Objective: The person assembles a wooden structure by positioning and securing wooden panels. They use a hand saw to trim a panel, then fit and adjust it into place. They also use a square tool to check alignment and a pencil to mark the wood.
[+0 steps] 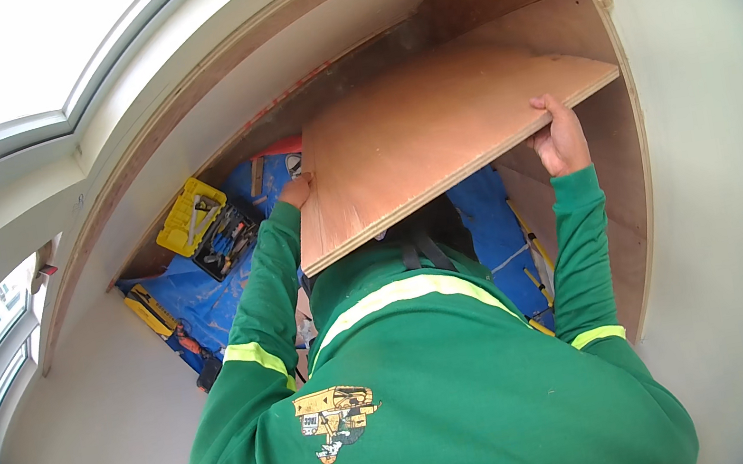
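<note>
Plywood panel held two-handed across a wood-lined recess

Largest first: the recess, a reddish-brown, wood-lined opening point(508, 19) with pale walls beside it. Spread low inside is a blue plastic sheet point(195, 302), probably laid to guard the surface beneath.

The panel, a broad, light-brown plywood board point(425, 138) with layered edges, is in front of the wearer, broad face toward the camera and right end slanting away. Its right corner is close to the recess side; contact cannot be confirmed.

An open toolbox with yellow lid and black tray point(230, 239) sits on the sheet beyond the left forearm, loaded with hand tools; the position appears chosen for reach while clear of the panel. A long yellow tool point(151, 311) lies nearer the left wall.

The right hand point(560, 141) grips the near edge toward the right end, fingertips closed over the upper face. The left hand point(295, 191) is closed on the left edge; its finger wrap underneath cannot be seen. The wide spacing plausibly shares the weight and checks twisting.

Smallest noted: a small wooden offcut point(258, 176) beside the toolbox.
</note>
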Tool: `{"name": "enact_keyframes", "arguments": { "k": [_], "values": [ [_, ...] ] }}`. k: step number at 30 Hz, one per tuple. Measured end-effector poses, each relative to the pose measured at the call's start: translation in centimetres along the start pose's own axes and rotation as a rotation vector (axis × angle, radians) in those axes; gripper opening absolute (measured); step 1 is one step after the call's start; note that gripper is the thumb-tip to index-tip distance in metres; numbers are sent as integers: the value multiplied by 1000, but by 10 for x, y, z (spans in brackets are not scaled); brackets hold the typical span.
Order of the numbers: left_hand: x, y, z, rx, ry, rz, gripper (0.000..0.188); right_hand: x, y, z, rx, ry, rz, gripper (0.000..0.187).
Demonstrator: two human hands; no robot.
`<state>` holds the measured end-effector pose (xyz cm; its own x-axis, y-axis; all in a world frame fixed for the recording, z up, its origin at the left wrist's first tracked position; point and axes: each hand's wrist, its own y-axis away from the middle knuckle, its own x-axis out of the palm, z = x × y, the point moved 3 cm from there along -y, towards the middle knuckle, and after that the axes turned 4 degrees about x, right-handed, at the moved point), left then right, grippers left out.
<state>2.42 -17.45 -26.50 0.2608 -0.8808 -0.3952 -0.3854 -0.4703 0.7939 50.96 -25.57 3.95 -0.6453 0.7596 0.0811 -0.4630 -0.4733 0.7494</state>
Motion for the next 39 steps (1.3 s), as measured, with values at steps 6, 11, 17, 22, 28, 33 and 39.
{"name": "enact_keyframes", "arguments": {
  "k": [6, 11, 17, 22, 28, 33, 39],
  "values": [
    [-35, -44, 11, 90, -131, -70, 52, 43, -44, 13, -15, 17, 134, 30],
    [-75, -85, 11, 170, -202, -24, 49, 94, -62, 44, -99, 103, 120, 30],
    [-130, -104, 12, 122, 245, -92, 47, 122, -25, 124, -338, 311, 194, 57],
    [-148, -112, 17, -70, 1389, -25, 45, 168, -40, 98, -173, 231, 206, 84],
    [-161, -133, 26, -222, 2168, 150, 43, 217, -66, 44, -102, 163, 369, 89],
    [-174, -92, 6, -185, 2256, -167, 49, 235, -78, 48, -161, 136, 374, 82],
    [-171, 36, -34, 118, 1369, -582, 79, 232, -94, 39, -157, 79, 383, 80]
  ]
}}
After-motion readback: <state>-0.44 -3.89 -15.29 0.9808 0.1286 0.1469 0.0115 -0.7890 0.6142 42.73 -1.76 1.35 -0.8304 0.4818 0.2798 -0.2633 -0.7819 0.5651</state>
